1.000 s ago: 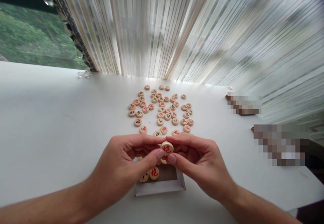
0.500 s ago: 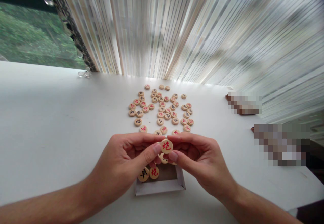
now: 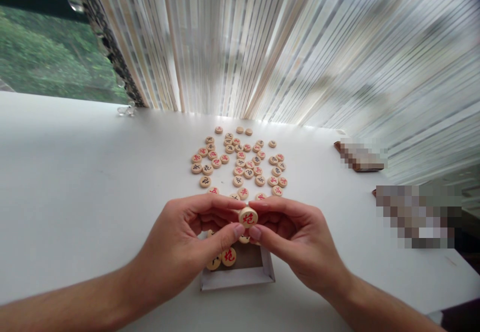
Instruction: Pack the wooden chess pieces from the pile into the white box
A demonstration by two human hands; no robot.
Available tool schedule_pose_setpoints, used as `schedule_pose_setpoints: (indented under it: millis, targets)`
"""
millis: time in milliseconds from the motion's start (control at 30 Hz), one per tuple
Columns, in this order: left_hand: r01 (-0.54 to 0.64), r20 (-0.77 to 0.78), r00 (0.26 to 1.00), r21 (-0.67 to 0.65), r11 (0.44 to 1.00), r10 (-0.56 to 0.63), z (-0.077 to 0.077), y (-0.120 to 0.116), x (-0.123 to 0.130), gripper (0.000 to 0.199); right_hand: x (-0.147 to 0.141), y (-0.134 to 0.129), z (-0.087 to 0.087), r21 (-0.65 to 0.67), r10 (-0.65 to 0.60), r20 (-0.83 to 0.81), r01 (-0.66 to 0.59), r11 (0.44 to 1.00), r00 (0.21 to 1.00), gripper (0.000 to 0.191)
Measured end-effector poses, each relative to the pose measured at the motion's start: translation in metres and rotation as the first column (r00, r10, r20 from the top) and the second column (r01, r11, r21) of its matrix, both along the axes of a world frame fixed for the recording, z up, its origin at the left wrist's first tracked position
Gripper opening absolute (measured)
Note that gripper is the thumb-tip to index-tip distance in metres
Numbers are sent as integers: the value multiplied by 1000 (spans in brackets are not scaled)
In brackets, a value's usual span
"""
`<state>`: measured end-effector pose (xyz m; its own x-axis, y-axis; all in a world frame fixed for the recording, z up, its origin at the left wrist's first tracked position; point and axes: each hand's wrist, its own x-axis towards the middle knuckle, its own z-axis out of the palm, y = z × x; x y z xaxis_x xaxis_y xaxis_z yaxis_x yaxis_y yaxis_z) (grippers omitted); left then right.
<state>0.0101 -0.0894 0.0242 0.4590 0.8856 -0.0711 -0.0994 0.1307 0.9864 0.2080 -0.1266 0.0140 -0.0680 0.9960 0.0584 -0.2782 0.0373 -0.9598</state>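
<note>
A round wooden piece with a red character (image 3: 248, 218) is held upright between both hands, its face toward me. My left hand (image 3: 198, 232) pinches it from the left with thumb and fingers. From the right, my right hand (image 3: 292, 229) grips the same piece. Beneath the hands lies a shallow box (image 3: 240, 278) with a light rim. Inside it are another red-marked piece (image 3: 228, 256) and a black-marked piece (image 3: 213, 263), the latter partly covered by my left thumb. More pieces in the box are mostly hidden behind the fingers.
Many round pieces with red or black characters (image 3: 207, 169) are scattered over the white table (image 3: 93, 197) beyond the hands. Two blurred-out brown objects (image 3: 362, 157) (image 3: 416, 217) lie at the right. A striped curtain (image 3: 225, 37) hangs behind, beside a window.
The held piece has tilted a little between the fingers. My left thumb has slid right and down to its lower edge, and now covers more of the black-marked piece in the box.
</note>
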Motion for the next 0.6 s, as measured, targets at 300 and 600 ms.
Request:
schedule_pose_setpoints:
  millis: [300, 600]
  targets:
    - [-31, -25, 999, 64, 998, 32, 1, -1, -1, 20, 0, -2, -3, 36, -31, 37, 30, 999, 999, 39]
    - [-5, 41, 999, 23, 1000, 4, -3, -1, 0, 22, 2, -3, -6, 110, -23, 103, 12, 994, 994, 39]
